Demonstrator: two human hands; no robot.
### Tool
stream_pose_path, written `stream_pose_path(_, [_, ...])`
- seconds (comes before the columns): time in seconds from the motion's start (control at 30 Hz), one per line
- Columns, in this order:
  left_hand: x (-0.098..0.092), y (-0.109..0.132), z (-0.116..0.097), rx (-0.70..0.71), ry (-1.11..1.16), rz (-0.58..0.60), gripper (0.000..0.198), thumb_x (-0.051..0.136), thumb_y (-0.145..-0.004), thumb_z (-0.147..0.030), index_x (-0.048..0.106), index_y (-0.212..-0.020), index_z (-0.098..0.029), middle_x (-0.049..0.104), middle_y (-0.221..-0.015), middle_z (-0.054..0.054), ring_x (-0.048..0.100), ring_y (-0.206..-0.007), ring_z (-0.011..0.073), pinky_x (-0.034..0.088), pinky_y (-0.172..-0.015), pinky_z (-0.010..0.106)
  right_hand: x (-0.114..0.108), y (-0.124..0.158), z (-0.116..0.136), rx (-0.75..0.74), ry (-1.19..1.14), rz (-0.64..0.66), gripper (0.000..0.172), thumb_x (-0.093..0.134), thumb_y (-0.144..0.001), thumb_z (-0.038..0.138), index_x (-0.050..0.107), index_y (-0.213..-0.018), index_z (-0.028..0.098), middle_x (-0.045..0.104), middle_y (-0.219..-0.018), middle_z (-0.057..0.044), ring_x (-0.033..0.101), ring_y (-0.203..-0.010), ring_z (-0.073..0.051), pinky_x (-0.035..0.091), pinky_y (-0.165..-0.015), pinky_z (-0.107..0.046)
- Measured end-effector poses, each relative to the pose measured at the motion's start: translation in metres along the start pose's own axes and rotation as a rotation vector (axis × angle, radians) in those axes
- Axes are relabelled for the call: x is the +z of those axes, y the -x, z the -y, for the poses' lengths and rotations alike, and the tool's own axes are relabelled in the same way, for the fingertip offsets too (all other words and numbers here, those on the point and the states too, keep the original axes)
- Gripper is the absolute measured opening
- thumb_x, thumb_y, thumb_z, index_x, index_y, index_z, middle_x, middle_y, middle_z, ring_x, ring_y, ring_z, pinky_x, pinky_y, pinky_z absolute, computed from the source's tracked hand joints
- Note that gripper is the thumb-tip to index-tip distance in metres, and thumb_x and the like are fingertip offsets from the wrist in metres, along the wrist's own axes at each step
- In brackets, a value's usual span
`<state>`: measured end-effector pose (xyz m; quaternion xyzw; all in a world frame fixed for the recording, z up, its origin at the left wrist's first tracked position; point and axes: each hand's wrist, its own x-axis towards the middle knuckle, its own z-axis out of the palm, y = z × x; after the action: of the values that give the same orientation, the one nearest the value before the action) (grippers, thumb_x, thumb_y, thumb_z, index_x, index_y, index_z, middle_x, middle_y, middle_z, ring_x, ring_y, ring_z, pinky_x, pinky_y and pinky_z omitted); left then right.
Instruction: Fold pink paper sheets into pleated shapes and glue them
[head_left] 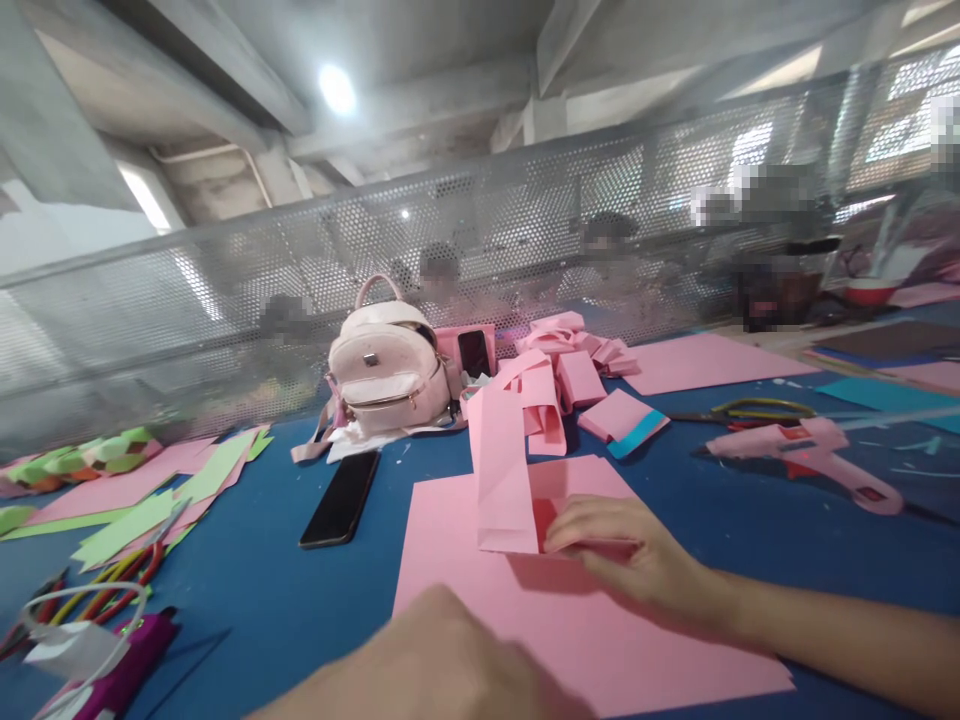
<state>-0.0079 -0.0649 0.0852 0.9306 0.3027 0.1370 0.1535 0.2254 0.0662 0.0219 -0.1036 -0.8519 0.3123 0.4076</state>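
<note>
My right hand (630,550) is closed on the edge of a folded pink paper piece (504,470), thumb in front and fingers behind. This piece has a tall upright panel and a fold along its bottom. Beneath it lies a large pink sheet (442,520). Low in the view, nearer to me, is my left hand (442,660), seen from the back over the sheet's front part. Its fingers are hidden and the hand is blurred. Behind the held piece are a pile of folded pink paper pieces (581,380) and a pink piece with a blue strip (626,420).
A black phone (341,498) and a pale pink backpack (390,365) stand left of centre. On the right are a pink glue gun (817,450) and yellow-handled scissors (761,410). Scissors (124,585), a white charger (79,645) and green paper (135,525) are at left. A perforated metal screen (510,215) runs behind.
</note>
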Motion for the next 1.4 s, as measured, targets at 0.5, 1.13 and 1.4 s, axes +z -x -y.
stream_pose_path(0.5, [0.007,-0.017,0.049,0.041,-0.468,-0.829,0.013,0.076,-0.085,-0.016,0.073,-0.093,-0.025,0.074,-0.082,-0.001,0.052,-0.070,0.0157,0.034,-0.068,0.033,-0.004,-0.002,0.005,0.024,0.010,0.025,0.020,0.056,-0.098,0.025,0.076,-0.097,0.021,0.077,-0.094,-0.007,0.070,-0.088,-0.018,0.053,-0.081,-0.027])
stream_pose_path(1.13, [0.009,-0.016,0.053,0.095,-0.500,-0.855,0.013,0.070,-0.092,-0.037,0.072,-0.092,-0.025,0.077,-0.085,-0.001,0.057,-0.071,0.0157,0.036,-0.075,0.035,-0.005,0.001,0.001,0.038,0.033,0.027,0.018,0.058,-0.096,0.022,0.075,-0.098,0.023,0.076,-0.095,-0.004,0.069,-0.091,-0.018,0.052,-0.085,-0.026])
stream_pose_path(1.4, [0.007,-0.016,0.053,0.071,-0.481,-0.849,0.003,0.072,-0.091,-0.027,0.070,-0.089,-0.025,0.077,-0.086,-0.002,0.057,-0.070,0.0160,0.035,-0.075,0.036,-0.004,-0.002,0.005,0.023,0.027,0.032,0.018,0.058,-0.095,0.019,0.075,-0.098,0.024,0.076,-0.094,-0.003,0.070,-0.089,-0.016,0.052,-0.083,-0.024])
